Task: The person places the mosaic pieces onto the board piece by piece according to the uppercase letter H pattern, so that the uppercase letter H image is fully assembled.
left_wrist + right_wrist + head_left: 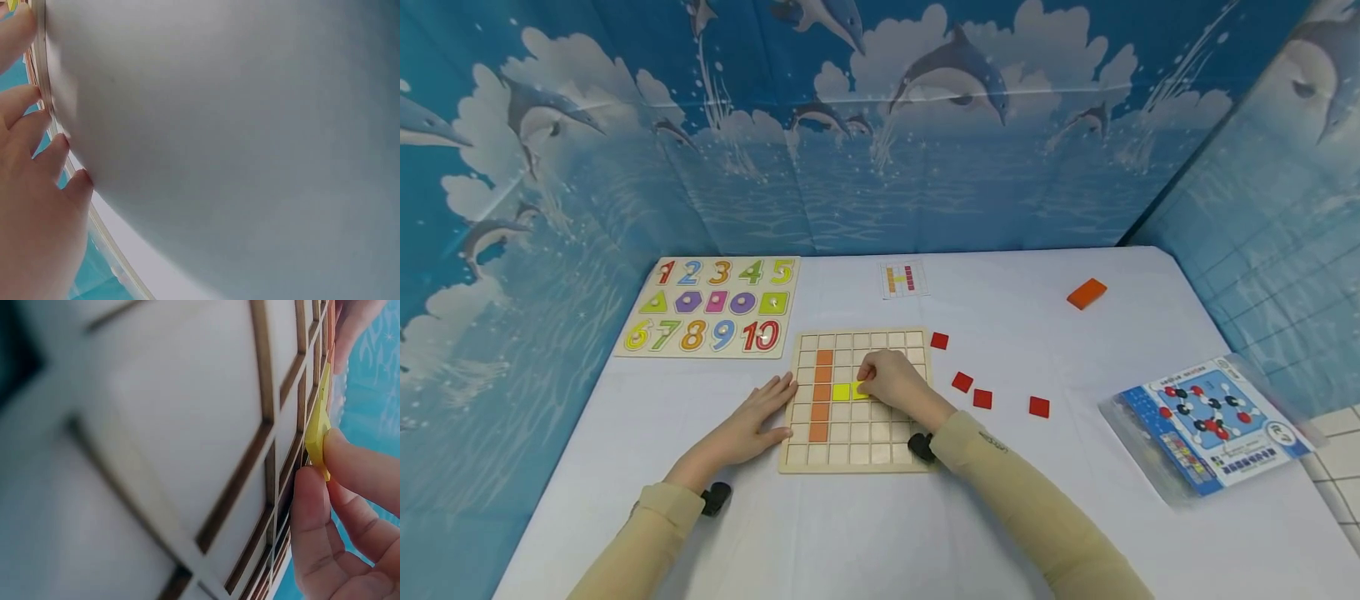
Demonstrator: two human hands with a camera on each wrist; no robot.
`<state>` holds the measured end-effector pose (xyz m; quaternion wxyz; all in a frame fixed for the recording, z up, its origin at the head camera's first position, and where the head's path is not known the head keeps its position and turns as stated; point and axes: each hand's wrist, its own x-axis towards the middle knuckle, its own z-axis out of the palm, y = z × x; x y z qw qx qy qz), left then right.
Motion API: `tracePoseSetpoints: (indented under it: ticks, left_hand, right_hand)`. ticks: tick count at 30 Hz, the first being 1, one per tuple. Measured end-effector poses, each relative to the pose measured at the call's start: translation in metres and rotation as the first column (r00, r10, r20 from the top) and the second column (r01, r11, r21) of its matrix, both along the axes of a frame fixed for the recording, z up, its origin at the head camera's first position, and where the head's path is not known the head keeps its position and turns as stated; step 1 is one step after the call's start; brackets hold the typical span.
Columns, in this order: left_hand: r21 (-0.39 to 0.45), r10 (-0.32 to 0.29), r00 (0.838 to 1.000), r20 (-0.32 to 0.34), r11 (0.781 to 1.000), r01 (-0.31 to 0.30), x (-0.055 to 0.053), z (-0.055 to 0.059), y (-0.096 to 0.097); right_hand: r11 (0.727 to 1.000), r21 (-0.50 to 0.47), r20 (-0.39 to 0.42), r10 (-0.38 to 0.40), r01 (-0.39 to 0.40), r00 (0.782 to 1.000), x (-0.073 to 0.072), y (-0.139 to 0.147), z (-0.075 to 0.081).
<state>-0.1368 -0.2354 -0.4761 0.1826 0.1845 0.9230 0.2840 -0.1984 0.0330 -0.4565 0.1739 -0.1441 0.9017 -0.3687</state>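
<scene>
A wooden grid board [857, 465] lies on the white table, with a column of orange square tiles [821, 393] set in its left part. Beside that column sits a yellow square tile [841, 392]. My right hand [895, 382] is over the middle of the board and pinches another yellow tile [317, 439] between thumb and fingers. In the right wrist view this tile is tilted against the grid. The left hand [751, 423] touches the board's left edge with fingers extended; the left wrist view shows those fingertips [80, 181] along the rim.
Several red tiles [982, 399] lie right of the board. A pattern card [903, 280] lies behind it. A number and shape puzzle [711, 307] stands at the back left, an orange block [1086, 293] at the back right, and a packaged molecule kit [1213, 421] at the right.
</scene>
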Motion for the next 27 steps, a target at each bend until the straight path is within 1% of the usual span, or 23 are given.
tracePoseSetpoints:
  ticks: [8, 11, 16, 20, 23, 27]
  left_hand:
    - [0.002, -0.002, 1.0, -0.004, 1.0, 0.002, -0.001, 0.0, -0.001]
    - [0.001, -0.004, 1.0, -0.006, 1.0, 0.004, -0.001, -0.001, -0.002]
    - [0.007, -0.004, 1.0, -0.002, 1.0, 0.004, 0.0, -0.001, -0.002]
    - [0.009, 0.0, 1.0, 0.001, 1.0, 0.0, 0.0, -0.001, -0.001]
    - [0.008, 0.004, 1.0, 0.003, 1.0, -0.004, 0.0, -0.001, -0.001]
    - [0.004, 0.006, 1.0, 0.004, 1.0, -0.006, -0.001, 0.0, -0.001]
  right_hand:
    - [0.999, 0.044, -0.037, 0.021, -0.019, 0.999, 0.0, -0.002, 0.001]
    - [0.998, 0.059, -0.028, 0.026, -0.024, 0.999, 0.001, -0.002, 0.002]
    - [0.999, 0.036, 0.011, 0.025, -0.025, 1.0, 0.003, 0.002, 0.006]
    - [1.0, -0.029, 0.046, -0.006, 0.008, 0.999, 0.004, 0.015, 0.012]
    - [0.997, -0.06, 0.053, -0.044, 0.047, 0.998, 0.005, 0.029, 0.016]
    - [0.993, -0.06, 0.06, -0.094, 0.097, 0.994, 0.005, 0.054, 0.017]
